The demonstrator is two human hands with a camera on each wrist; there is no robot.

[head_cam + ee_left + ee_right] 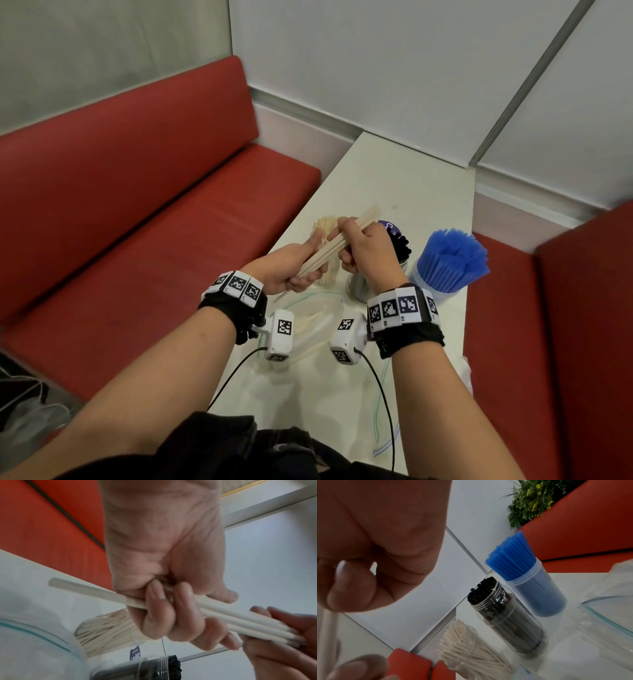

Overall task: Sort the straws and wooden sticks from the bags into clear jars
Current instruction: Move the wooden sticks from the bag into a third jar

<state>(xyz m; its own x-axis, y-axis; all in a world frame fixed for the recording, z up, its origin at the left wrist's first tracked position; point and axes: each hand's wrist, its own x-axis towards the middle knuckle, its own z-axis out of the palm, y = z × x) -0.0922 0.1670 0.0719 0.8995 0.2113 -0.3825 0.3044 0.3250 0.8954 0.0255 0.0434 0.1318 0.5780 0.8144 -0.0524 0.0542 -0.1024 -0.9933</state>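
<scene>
Head view: both hands met at frame centre over the white surface (394,178). Left hand (291,267) was curled round the lower end of a bundle of pale sticks (339,241), which ran diagonally up-right; right hand (366,253) gripped the same bundle higher up. Behind the hands stood a clear jar of thin wooden sticks (327,226), partly hidden. Right of centre, a jar of black straws (400,250), & further right a jar of blue straws (448,260) fanning out at the top. A clear zip bag (315,325) w/ green seal lay on the surface below the hands, a few pale sticks inside. Red bench (137,205) filled the left of frame.

Left wrist view: left hand (171,588) clenched round the pale sticks (240,620), fingers (185,608) wrapped over them; one end stuck out at left. Right hand (283,635) held the other end at lower right. Jar of thin wooden sticks (106,631) lower left, black straws (173,665) at bottom, blurred.

Right wrist view: right hand (376,540) filled upper left, fingers curled on a pale stick (327,635) at left edge. Jar of blue straws (536,588) centre-right, jar of black straws (505,618) just beside it, jar of thin wooden sticks (471,653) at bottom centre. Zip bag (607,615) at right. Green plant (532,497) at top.
</scene>
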